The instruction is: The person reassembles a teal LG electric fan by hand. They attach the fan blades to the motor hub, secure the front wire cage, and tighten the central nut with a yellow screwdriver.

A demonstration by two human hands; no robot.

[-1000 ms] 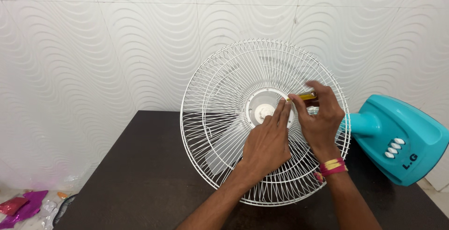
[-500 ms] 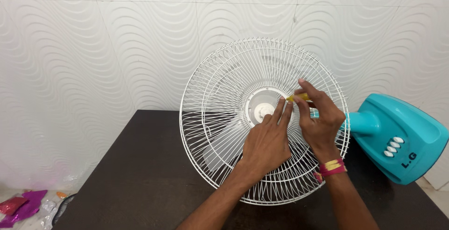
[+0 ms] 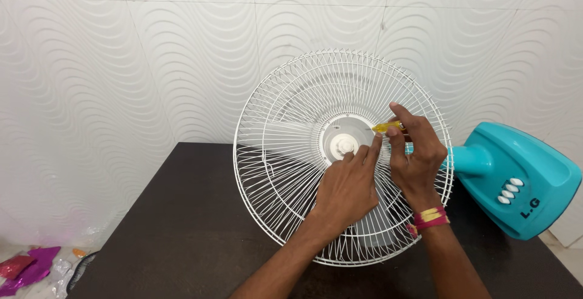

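A white wire fan cage [image 3: 285,171] lies tilted on the dark surface [image 3: 182,226], leaning back toward the wavy white wall [image 3: 121,62]. The blue fan base [image 3: 522,177] sticks out to the right.

The right hand [image 3: 416,153] pinches a small yellow tool [image 3: 387,127] between thumb and fingers, with its tip pointing at the round white hub [image 3: 345,144] in the middle of the cage. To do this well, the tool should sit straight in its spot and turn slowly, so it does not slip off. The other hand should hold the wires firm so the cage does not wobble.

The left hand [image 3: 346,189] lies flat on the wires, not gripping anything, with two fingers [image 3: 370,150] stretched up beside the hub. The right wrist bends in from the right, and it wears red and yellow bands [image 3: 431,217]. Both arms come up from the bottom edge.
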